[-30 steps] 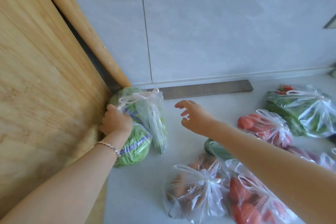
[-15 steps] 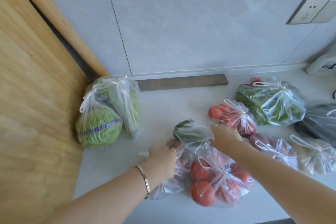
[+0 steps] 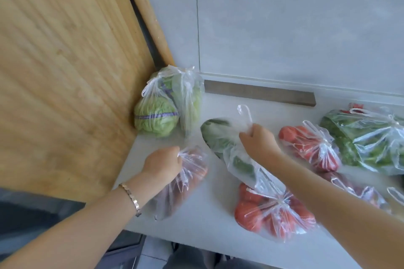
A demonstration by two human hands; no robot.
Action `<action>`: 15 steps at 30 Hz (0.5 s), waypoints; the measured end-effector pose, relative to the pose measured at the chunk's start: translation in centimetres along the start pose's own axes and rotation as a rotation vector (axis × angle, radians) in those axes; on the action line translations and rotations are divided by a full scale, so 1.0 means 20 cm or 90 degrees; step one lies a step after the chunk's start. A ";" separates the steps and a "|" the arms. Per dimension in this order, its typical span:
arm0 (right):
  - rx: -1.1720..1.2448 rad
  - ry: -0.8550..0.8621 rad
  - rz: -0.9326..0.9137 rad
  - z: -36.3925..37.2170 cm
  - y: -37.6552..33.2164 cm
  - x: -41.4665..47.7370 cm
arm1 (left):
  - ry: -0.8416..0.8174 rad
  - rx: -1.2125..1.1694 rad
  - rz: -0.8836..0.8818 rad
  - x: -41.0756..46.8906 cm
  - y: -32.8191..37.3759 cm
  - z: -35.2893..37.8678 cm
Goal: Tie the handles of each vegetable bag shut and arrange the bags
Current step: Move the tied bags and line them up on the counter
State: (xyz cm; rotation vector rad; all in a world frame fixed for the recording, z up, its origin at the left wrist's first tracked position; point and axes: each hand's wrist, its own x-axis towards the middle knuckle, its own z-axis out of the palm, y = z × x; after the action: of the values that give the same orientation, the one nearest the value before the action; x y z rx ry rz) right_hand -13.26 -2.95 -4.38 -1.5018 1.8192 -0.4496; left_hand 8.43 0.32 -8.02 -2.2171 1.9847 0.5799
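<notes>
Head view is showing the fingers (image 3: pixel 173 154) of your left hand (image 3: pixel 162 162) curling tight round the bunched neck of the bag of reddish vegetables (image 3: pixel 188 181), pinching the film into a twist. The fingers (image 3: pixel 246 136) of your right hand (image 3: pixel 259 141) are closing round the top of the bag of green vegetables (image 3: pixel 225 148), with one handle loop (image 3: pixel 244 113) sticking up above the fist.

Both bags are lying on the counter (image 3: pixel 207 231), just beside each other. The green one's lower end is overlapping the knotted bag of tomatoes (image 3: pixel 273 214) near the front edge.

You are dealing with thin, slick film, probably stretchy and easy to tear, so it is likely sliding through a loose grip. The contents look heavy enough to sag and roll when lifted. Grip the handles close to the load, not at the loop tips, and avoid dragging the film over the counter.

Further out, two tied bags of leafy greens (image 3: pixel 157 116) are leaning in the corner against the wooden board (image 3: pixel 65 72). More knotted bags (image 3: pixel 310 146) are sitting to your right.
</notes>
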 end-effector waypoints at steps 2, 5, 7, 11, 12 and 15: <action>0.098 -0.042 0.046 0.08 -0.07 -0.01 | 0.012 -0.019 -0.046 -0.03 -0.12 -0.01; 0.244 -0.114 0.137 0.25 -0.18 -0.03 | 0.060 -0.087 -0.096 -0.07 -0.30 -0.03; 0.335 -0.129 0.197 0.34 -0.24 -0.04 | 0.093 -0.142 -0.130 -0.08 -0.37 -0.05; 0.444 -0.178 0.247 0.56 -0.37 -0.05 | 0.134 -0.129 -0.183 -0.08 -0.51 -0.08; 0.432 -0.199 0.245 0.62 -0.38 -0.04 | 0.137 -0.122 -0.181 -0.07 -0.54 -0.08; 0.302 -0.166 0.261 0.76 -0.31 0.01 | 0.139 -0.141 -0.149 -0.03 -0.57 -0.08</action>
State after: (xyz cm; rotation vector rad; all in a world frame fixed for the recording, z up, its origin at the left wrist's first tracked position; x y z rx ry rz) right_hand 2.00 -2.05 -10.55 -0.8007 1.6126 -0.4211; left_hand 19.87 1.95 -8.30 -2.7043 1.7863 0.5728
